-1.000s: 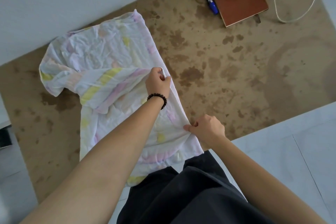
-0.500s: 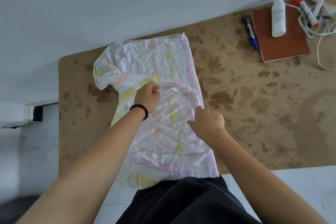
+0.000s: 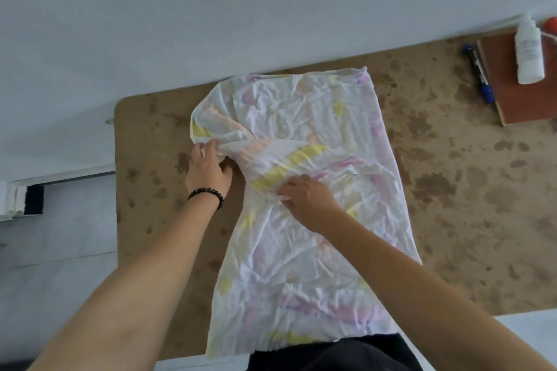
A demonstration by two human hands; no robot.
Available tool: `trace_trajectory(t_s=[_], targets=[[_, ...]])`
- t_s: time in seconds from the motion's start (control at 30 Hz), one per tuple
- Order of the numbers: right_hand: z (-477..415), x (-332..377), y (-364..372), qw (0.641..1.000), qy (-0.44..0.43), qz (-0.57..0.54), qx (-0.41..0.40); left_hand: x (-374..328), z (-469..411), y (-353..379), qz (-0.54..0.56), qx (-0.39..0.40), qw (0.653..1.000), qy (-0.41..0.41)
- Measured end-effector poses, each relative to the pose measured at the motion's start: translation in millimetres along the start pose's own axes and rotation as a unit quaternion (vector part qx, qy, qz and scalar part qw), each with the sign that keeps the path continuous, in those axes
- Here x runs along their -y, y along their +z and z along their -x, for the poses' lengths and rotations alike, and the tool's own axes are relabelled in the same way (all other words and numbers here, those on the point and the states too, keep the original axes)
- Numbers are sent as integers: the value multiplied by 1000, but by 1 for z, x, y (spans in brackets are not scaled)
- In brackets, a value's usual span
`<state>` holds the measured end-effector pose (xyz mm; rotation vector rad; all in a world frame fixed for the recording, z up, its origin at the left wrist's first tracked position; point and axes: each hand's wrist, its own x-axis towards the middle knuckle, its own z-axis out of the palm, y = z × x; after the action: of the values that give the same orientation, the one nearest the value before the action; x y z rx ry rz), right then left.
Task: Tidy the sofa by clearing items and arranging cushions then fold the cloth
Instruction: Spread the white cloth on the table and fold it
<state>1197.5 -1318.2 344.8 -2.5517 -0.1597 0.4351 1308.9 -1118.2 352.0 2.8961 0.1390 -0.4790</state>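
**While the cloth lay half-folded**

As the brown table [image 3: 452, 205] filled the frame's middle, the cloth [image 3: 316, 250] lay on it, its long axis running from upper centre to bottom centre. My left hand [image 3: 208, 172] gripped the bunched corner at centre left, nearest the loose flap; my right hand [image 3: 304, 196] pinched a fold just right of it.

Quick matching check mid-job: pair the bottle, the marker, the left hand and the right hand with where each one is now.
1 white bottle
2 marker
3 left hand
4 right hand

A grips the left edge of the cloth
B lying on the brown notebook
C on the middle of the cloth
D on the table, beside the notebook

Pairs: 1-B, 2-D, 3-A, 4-C
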Motion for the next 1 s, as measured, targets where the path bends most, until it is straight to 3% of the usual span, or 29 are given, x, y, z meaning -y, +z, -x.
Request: trace_trajectory(t_s=[0.1,0.17,0.23,0.3,0.43,0.57,0.77,0.9,1.0], targets=[[-16,-4,-41,986,82,-128,61,1,-19,-11,33,-47,998,23],[-24,-12,-73,951,180,-245,-50,-3,-27,-22,52,-90,993,47],[-34,-32,-99,870,279,-345,-214,-11,-35,-33,72,-114,987,85],[-40,-56,-121,828,326,-353,-288,-27,-46,-45,92,-118,982,117],[-54,-98,-157,850,347,-273,-286,-78,-75,-59,139,-114,971,156],[-75,-139,-170,868,368,-213,-258,-126,-101,-57,120,-103,974,160],[-114,-177,-151,919,313,-177,-159,-139,-133,-20,2,-55,993,100],[-127,-188,-139,947,248,-90,-182,-133,-147,-3,-29,-73,996,45],[-137,-196,-134,943,269,-58,-185,-127,-156,7,-30,-108,993,22]])
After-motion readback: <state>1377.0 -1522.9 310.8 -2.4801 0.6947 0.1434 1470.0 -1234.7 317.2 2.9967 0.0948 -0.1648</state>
